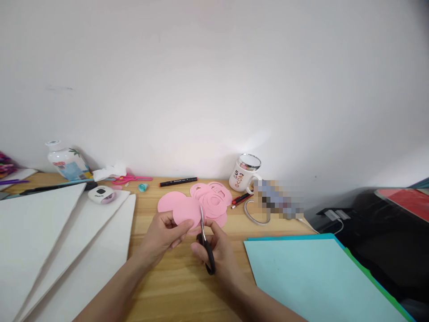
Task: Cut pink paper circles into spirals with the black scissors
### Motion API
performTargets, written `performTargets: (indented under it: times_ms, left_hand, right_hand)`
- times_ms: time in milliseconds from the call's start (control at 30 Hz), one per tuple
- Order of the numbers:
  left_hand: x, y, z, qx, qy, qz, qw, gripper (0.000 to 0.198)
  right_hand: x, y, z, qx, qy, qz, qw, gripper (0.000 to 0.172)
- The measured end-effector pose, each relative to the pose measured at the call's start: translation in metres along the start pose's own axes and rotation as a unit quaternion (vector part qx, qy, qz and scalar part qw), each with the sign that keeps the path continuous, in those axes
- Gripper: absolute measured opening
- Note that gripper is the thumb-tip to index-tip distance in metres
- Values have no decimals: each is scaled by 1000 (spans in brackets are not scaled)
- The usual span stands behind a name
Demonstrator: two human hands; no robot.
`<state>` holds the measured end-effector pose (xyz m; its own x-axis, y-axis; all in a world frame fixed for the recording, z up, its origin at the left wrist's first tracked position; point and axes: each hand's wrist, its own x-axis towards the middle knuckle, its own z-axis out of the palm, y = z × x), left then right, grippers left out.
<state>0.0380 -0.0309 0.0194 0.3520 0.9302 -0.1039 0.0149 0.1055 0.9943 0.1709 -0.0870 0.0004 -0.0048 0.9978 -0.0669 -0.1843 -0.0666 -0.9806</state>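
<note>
My left hand (169, 232) pinches a round piece of pink paper (186, 210) between thumb and fingers, above the table. In my right hand (216, 246) is a pair of scissors (207, 250) with black handles, its blades pointing up at the right edge of the pink circle. Whether the blades are parted is hard to make out. Behind the held paper lies another pink circle (169, 201). Just beyond my right hand, several pink paper rounds (217, 203) are heaped together, some with shapes cut out of them.
White boards (40, 241) cover the left side, with a white-and-pink device (101, 195) by them. Behind stand a bottle (69, 161), pink scissors (130, 179), a black marker (178, 181) and a mug (244, 172). Light blue sheets (311, 268) lie on the right.
</note>
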Motion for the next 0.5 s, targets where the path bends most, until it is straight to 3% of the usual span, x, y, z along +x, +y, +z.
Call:
performTargets:
  times_ms: [200,400,500]
  left_hand:
    - [0,1,1,-7,7,3,1000,33]
    - [-1,4,5,-31,-18,-19,999,34]
    - [-1,4,5,-20,-5,-14,1000,31]
  right_hand:
    - [0,2,-1,-4,-2,-1,1000,38]
    - [-1,0,1,9,-8,2,1000,43]
    - [0,0,1,17,-8,4,1000,45]
